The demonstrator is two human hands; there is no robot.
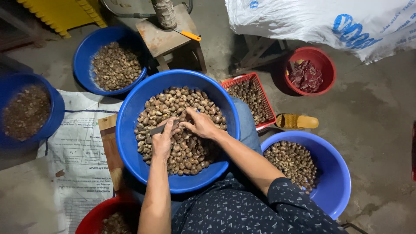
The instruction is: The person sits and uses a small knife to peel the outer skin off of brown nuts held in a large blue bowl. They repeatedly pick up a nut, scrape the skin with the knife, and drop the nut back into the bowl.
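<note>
Sleeves of a dark patterned shirt are seen nearest, with a red bowl (pixel 93 219) at the near left and a blue basin (pixel 340 173) of paler nuts at the near right. Just beyond, a large blue basin (pixel 130 117) of brown nuts (pixel 190 151) is held on the lap. Over it, the left hand (pixel 162 141) is closed around a small dark blade (pixel 158 128), and the fingers of the right hand (pixel 199 123) are pinched together on a single nut. Judging by the heaped central basin and the part-filled basin of paler nuts, much remains unworked. Farther off, a red mesh basket (pixel 264 97), a red bucket (pixel 323 58), two more blue basins (pixel 84 56) and a small stool (pixel 162 39) are set out. A bare concrete floor (pixel 372 112), printed paper sacking (pixel 76 156) and a white sack (pixel 303 19) are seen.
</note>
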